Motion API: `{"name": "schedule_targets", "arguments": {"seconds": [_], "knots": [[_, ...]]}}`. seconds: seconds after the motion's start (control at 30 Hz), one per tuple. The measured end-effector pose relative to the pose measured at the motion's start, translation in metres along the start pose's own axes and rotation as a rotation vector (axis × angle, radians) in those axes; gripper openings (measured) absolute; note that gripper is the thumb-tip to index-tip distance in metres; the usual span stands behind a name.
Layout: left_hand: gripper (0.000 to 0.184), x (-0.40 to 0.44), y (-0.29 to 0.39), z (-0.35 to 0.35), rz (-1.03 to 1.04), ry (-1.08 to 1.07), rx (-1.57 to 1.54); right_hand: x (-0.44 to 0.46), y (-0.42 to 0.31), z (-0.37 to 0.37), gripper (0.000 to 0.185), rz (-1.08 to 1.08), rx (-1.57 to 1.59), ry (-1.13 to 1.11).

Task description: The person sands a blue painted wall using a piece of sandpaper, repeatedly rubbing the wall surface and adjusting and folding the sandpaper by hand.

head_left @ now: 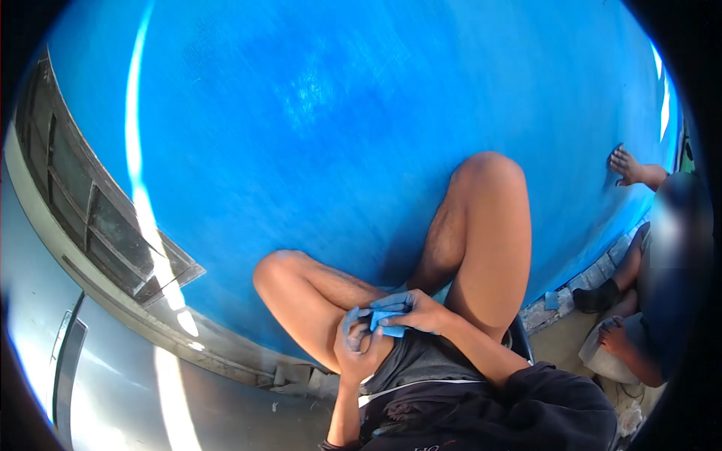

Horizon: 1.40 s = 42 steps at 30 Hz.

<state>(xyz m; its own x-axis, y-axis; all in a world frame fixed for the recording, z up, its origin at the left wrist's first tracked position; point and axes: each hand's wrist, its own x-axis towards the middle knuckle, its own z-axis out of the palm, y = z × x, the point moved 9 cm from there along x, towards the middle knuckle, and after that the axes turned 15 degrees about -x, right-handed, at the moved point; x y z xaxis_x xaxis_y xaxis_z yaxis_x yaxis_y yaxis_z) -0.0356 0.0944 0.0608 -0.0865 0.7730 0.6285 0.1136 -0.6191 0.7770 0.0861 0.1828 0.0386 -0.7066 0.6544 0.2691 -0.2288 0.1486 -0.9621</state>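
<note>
A small folded blue sheet (386, 324), sandpaper by its look, is between my two hands above my lap. My right hand (418, 313) pinches it from the right, thumb on its face and fingers behind its upper edge. From the left, my left hand (358, 344) meets the sheet's edge with curled fingers and its thumb. Part of that contact is hidden. Blue dust coats the fingers of both hands. My bent knees stand apart against a large, smooth blue wall (316, 150).
On the right sits another person, one hand (626, 167) flat on the blue wall. A small blue piece (551, 301) lies on the ledge near their foot. At the left are a framed window (94, 214) and a shiny metal panel (120, 383). Sunlight stripes cross the left side.
</note>
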Motion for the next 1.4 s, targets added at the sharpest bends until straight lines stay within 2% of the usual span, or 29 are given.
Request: {"name": "schedule_targets", "arguments": {"seconds": [0.03,0.17,0.23,0.33,0.37,0.4,0.43,0.47,0.5,0.53,0.57,0.6,0.63,0.7,0.77,0.9,0.97,1.03,1.07,1.13,1.2,1.23,1.27,1.3,1.37,1.4], "knots": [[0.064,0.000,-0.005,-0.002,-0.072,0.038,-0.116,0.000,0.007,-0.004,0.046,0.051,-0.018,0.040],[0.072,0.003,-0.002,0.004,-0.057,-0.025,0.065,0.004,0.015,-0.008,0.041,0.039,0.058,0.107],[0.075,0.006,0.007,0.010,-0.103,-0.015,0.006,0.003,0.013,-0.009,0.043,0.056,0.016,0.101],[0.080,0.007,0.002,0.010,-0.165,0.049,-0.125,0.001,0.013,-0.009,0.053,0.090,0.256,0.097],[0.083,0.006,-0.004,0.008,-0.194,0.093,-0.204,0.000,0.011,-0.008,0.053,0.092,0.233,0.086],[0.061,0.006,-0.012,0.004,-0.158,0.107,-0.248,-0.001,0.005,-0.006,0.055,0.052,0.456,0.067],[0.061,0.010,-0.010,0.001,-0.139,0.123,-0.265,-0.002,0.000,-0.005,0.056,0.015,0.678,0.045],[0.046,0.011,-0.013,0.002,-0.205,0.088,-0.211,0.000,0.000,-0.004,0.057,0.019,0.700,0.027],[0.034,0.009,-0.018,0.005,-0.275,0.053,-0.157,0.000,0.001,-0.001,0.057,0.033,0.680,0.016],[0.026,0.011,-0.013,0.006,-0.216,0.041,-0.081,0.001,0.002,0.002,0.057,0.051,0.635,0.013],[0.026,0.011,-0.009,0.003,-0.207,0.059,-0.094,0.001,0.004,0.005,0.057,0.068,0.591,0.010],[0.029,0.008,-0.006,0.003,-0.251,0.003,0.059,0.001,0.007,0.006,0.058,0.086,0.472,0.035],[0.032,0.010,0.002,0.007,-0.290,-0.056,0.210,0.003,0.014,0.005,0.060,0.045,0.293,0.033],[0.032,0.015,0.020,0.012,-0.193,-0.034,0.249,0.003,0.002,0.005,0.060,-0.079,-0.236,-0.011],[0.032,0.011,0.022,0.012,-0.111,-0.043,0.231,0.003,0.002,0.004,0.060,-0.039,-0.221,-0.035],[0.030,0.010,0.017,0.008,-0.083,-0.061,0.211,0.000,0.001,0.007,0.062,0.046,-0.200,-0.043],[0.026,0.012,0.020,0.003,-0.061,-0.037,0.171,-0.004,0.004,0.007,0.064,0.155,0.127,-0.013],[0.023,0.009,0.014,0.000,-0.080,-0.026,0.144,-0.010,-0.001,0.005,0.065,0.178,0.124,-0.002],[0.021,0.010,0.016,-0.002,-0.021,0.005,0.141,-0.013,-0.006,0.001,0.064,0.160,0.041,0.032],[0.023,0.004,0.002,-0.013,-0.145,0.182,-0.004,-0.021,-0.011,-0.007,0.063,0.107,-0.117,0.088],[0.028,0.005,0.004,-0.014,-0.188,0.229,-0.054,-0.025,-0.017,-0.014,0.064,0.081,-0.183,0.141],[0.026,0.005,0.004,-0.013,-0.127,0.212,-0.052,-0.028,-0.020,-0.016,0.064,0.092,-0.168,0.182],[0.021,0.003,-0.001,-0.013,-0.165,0.187,-0.108,-0.029,-0.024,-0.015,0.065,0.057,-0.175,0.184],[0.019,0.007,0.010,-0.009,-0.072,0.175,-0.116,-0.029,-0.029,-0.014,0.066,0.006,-0.183,0.187],[0.021,0.008,0.008,-0.006,0.010,0.143,-0.134,-0.031,-0.040,-0.005,0.065,-0.020,-0.276,0.204],[0.021,0.008,0.006,-0.010,-0.002,0.153,-0.142,-0.031,-0.048,0.002,0.063,-0.034,-0.422,0.226]]}}
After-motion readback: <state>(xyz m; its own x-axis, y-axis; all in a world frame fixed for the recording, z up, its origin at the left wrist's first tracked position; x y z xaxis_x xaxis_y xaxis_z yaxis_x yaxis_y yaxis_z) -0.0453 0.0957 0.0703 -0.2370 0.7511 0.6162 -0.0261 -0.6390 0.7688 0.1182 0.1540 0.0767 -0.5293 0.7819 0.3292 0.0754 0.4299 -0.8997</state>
